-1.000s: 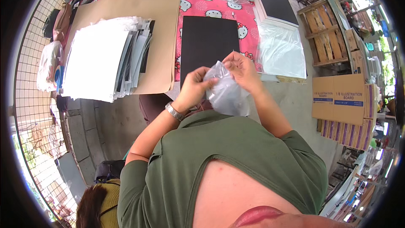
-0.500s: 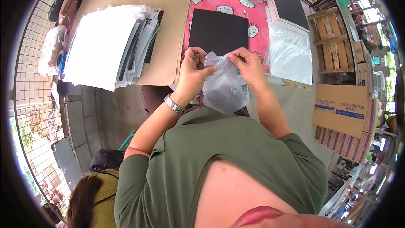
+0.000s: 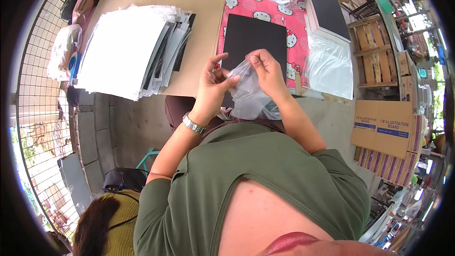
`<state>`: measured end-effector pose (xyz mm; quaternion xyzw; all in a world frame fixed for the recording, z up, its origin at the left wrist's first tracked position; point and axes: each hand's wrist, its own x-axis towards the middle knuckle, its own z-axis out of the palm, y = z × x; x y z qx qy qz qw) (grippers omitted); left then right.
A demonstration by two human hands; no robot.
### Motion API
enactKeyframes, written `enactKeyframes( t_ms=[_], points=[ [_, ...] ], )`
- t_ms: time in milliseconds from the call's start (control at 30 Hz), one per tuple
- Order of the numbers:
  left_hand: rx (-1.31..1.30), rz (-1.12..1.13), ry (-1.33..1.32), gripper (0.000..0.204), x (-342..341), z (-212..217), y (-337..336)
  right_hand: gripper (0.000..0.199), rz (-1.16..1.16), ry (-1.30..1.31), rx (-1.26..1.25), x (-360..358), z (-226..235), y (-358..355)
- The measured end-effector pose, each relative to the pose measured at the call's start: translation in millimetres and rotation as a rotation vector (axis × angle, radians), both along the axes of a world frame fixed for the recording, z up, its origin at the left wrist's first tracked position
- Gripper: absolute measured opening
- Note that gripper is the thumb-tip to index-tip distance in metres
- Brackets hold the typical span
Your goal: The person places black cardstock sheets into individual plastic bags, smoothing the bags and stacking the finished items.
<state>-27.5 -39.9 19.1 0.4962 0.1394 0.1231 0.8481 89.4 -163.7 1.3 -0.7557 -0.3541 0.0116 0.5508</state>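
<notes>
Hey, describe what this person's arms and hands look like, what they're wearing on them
Both forearms are bare. The left hand has a silver metal-link wristwatch at the wrist; the right hand shows no watch or ring. Olive-green sleeves end near the elbows. No gloves.

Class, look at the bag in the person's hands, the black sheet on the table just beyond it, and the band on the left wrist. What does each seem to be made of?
The bag: thin clear plastic film, glossy; it crinkles and the black sheet shows through. That sheet: probably matte card or foam board, flat with no shine. The wristband: likely polished metal, silvery and linked.
</notes>
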Motion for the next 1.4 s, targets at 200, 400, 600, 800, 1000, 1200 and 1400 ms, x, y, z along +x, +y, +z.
enactKeyframes(
  t_ms=[200, 400, 600, 800, 1000, 1200, 1400],
  points=[
    [-0.01, -0.157, 0.068, 0.011, -10.7, -13.5, 25.7, 0.016, 0.189, 1.017, 0.057, -34.0, 44.3, 3.6],
    [-0.363, -0.262, 0.111, 0.025, -29.2, 5.7, 45.6, 0.018, 0.276, 0.483, 0.256, 24.1, -9.5, -70.2],
    [-0.325, -0.256, -0.189, 0.03, -11.3, 23.2, 64.5, 0.02, 0.578, 0.228, -0.151, 45.3, 6.2, -87.9],
    [0.472, -0.448, 0.255, 0.043, -10.0, 3.3, 40.9, 0.023, 0.44, 0.977, 0.912, 88.5, 32.4, -102.9],
    [-0.256, -0.269, -0.179, 0.03, 48.6, 24.6, 64.3, 0.017, 0.575, 1.057, 0.083, 111.9, 10.0, -124.6],
    [0.325, -0.83, 0.169, 0.029, 63.4, -10.1, 55.1, 0.025, 0.139, 0.968, 0.899, 136.2, 17.0, -108.5],
    [-0.585, -0.415, 0.019, 0.038, 118.5, -22.8, 104.0, 0.025, 0.121, 1.091, 0.386, 171.4, -33.8, -111.4]
  ],
)
